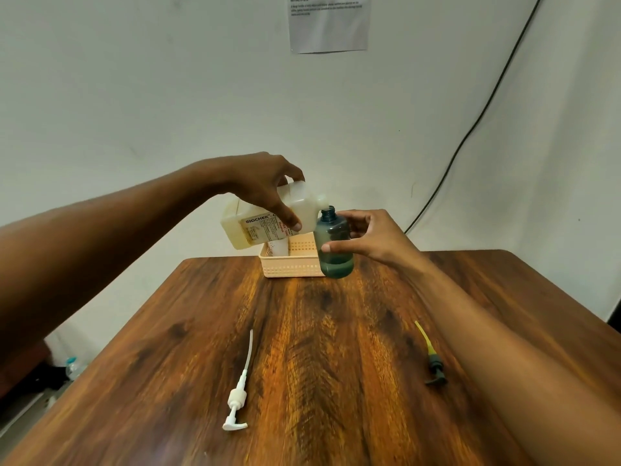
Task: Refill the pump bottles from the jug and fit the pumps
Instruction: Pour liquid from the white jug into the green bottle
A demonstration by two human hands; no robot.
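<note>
My left hand [268, 186] grips a translucent white jug [265, 223] with a printed label, tilted so its spout meets the open neck of a see-through blue bottle [334, 243]. My right hand [366, 235] holds that bottle in the air above the table, and liquid fills its bottom part. A white pump [237, 395] with its long tube lies on the table at the near left. A dark pump [433, 366] with a yellow tube lies at the near right, beside my right forearm.
A peach plastic basket [292, 265] stands at the far edge of the wooden table [319, 364], with a white bottle [279, 247] upright inside it. A black cable [470, 129] runs down the wall on the right. A paper sheet [329, 23] hangs on the wall.
</note>
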